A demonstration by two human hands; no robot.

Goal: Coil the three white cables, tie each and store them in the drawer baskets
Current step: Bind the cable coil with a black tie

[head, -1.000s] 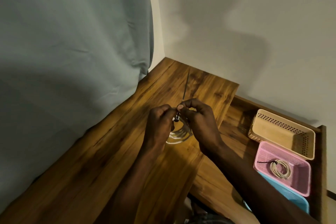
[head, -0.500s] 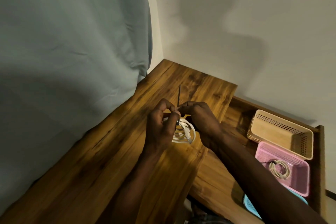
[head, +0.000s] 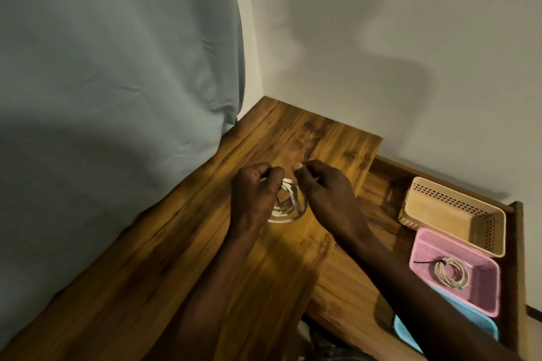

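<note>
Since half a second ago your hands pulled apart: left hand [head: 254, 196] and right hand [head: 324, 193] each pinched the thin tie round the looped white cable [head: 289, 208], above the grained wooden surface [head: 181, 246], ten o'clock of the perforated pink basket [head: 481, 290].

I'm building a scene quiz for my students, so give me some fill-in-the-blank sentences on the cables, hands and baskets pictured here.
1. The tied white coil lies in the ____ plastic basket.
2. The beige perforated basket holds ____ cables.
3. The left hand and right hand hold a white cable coil above the ____ desk.
4. The basket nearest the person is ____.

Missing words: pink; no; wooden; blue
</note>
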